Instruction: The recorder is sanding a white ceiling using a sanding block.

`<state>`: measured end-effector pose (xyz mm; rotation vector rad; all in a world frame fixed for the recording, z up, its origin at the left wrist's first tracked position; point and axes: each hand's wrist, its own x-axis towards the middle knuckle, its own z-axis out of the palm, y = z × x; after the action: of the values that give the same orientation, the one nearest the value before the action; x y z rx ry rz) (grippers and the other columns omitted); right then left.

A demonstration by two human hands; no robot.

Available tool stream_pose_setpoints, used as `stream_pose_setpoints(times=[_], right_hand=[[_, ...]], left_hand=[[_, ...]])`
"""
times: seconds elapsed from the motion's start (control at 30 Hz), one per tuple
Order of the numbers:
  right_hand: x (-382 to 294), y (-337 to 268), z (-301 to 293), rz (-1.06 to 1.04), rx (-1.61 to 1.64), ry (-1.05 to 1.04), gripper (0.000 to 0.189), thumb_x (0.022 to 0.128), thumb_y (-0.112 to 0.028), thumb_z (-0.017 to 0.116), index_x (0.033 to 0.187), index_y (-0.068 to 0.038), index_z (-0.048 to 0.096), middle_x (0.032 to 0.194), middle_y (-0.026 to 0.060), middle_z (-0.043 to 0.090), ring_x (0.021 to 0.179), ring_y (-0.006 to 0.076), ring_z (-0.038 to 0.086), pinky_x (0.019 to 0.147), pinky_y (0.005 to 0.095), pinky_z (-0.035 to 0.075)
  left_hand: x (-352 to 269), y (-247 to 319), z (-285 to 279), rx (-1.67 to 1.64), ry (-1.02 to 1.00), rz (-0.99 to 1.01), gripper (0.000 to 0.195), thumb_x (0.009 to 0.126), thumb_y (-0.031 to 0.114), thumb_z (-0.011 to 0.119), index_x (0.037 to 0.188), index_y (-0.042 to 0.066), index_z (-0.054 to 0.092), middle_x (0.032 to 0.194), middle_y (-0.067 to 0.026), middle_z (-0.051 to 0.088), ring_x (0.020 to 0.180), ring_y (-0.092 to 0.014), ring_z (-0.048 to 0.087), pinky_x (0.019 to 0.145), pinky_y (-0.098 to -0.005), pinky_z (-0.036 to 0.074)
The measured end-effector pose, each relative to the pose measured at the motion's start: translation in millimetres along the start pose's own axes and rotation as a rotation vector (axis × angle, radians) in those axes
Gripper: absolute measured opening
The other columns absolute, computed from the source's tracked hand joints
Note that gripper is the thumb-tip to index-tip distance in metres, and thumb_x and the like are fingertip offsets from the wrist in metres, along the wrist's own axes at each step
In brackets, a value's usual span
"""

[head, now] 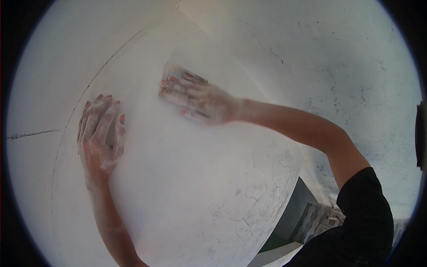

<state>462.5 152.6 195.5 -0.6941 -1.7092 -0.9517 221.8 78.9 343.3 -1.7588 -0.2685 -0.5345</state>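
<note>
My right hand (pixel 200 98), dusted white and blurred, presses a thin greyish sheet (pixel 169 70), perhaps sandpaper, flat against the white wall (pixel 166 160). The sheet shows beyond the fingertips; its exact kind is unclear. To the left, my left hand (pixel 101 133) lies against the same wall with its fingers extended and slightly spread, coated in white dust, holding nothing.
A thin crack (pixel 106 63) curves past the left hand, and a shorter dark crack (pixel 33 134) runs at far left. The adjoining wall (pixel 333 66) at right bears cracks and specks. An opening at lower right shows a patterned surface (pixel 307 220).
</note>
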Motion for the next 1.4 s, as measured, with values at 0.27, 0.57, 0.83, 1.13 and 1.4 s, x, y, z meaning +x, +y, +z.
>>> stream_pose_setpoints(times=[0.27,0.57,0.83,1.13,1.4], right_hand=[[24,14,22,0.184,-0.076,0.297,0.05,0.101,-0.033,0.034,0.145,-0.008,0.034,0.15,0.0155,0.033,0.142,0.0289,0.026,0.118,0.0447,0.015],[64,13,3,0.225,-0.075,0.175,0.051,0.102,-0.03,0.032,0.148,-0.008,0.029,0.153,0.0155,0.028,0.143,0.03,0.022,0.119,0.0431,0.012],[66,43,24,0.294,-0.16,0.417,0.048,0.101,-0.028,0.036,0.145,-0.007,0.035,0.149,0.0134,0.036,0.138,0.03,0.033,0.116,0.0425,0.021],[69,43,17,0.168,0.452,0.386,0.048,0.1,-0.026,0.038,0.144,-0.007,0.035,0.15,0.0122,0.034,0.138,0.0271,0.034,0.116,0.0429,0.022],[68,47,8,0.081,-0.043,0.4,0.048,0.099,-0.022,0.04,0.143,-0.004,0.037,0.147,0.0162,0.037,0.134,0.0304,0.037,0.116,0.0416,0.025]], left_hand=[[-3,-2,-1,-0.079,0.15,-0.014,0.017,0.083,0.006,0.065,0.099,0.005,0.067,0.108,-0.0092,0.066,0.106,-0.027,0.061,0.092,-0.0407,0.049],[1,-2,-3,-0.141,0.191,-0.069,0.01,0.082,0.004,0.065,0.092,0.004,0.066,0.098,-0.0085,0.066,0.092,-0.025,0.062,0.082,-0.0368,0.049],[-4,-2,-2,-0.153,0.23,-0.05,0.009,0.082,0.004,0.065,0.091,0.004,0.065,0.094,-0.0079,0.065,0.088,-0.025,0.062,0.078,-0.0358,0.049],[-3,-3,-4,-0.149,0.228,-0.014,0.008,0.084,0.005,0.063,0.091,0.002,0.064,0.094,-0.0088,0.065,0.087,-0.026,0.062,0.078,-0.0366,0.049],[-4,-1,-6,-0.168,0.215,-0.03,0.007,0.085,0.005,0.062,0.091,0.001,0.064,0.093,-0.01,0.065,0.087,-0.027,0.062,0.078,-0.037,0.049]])
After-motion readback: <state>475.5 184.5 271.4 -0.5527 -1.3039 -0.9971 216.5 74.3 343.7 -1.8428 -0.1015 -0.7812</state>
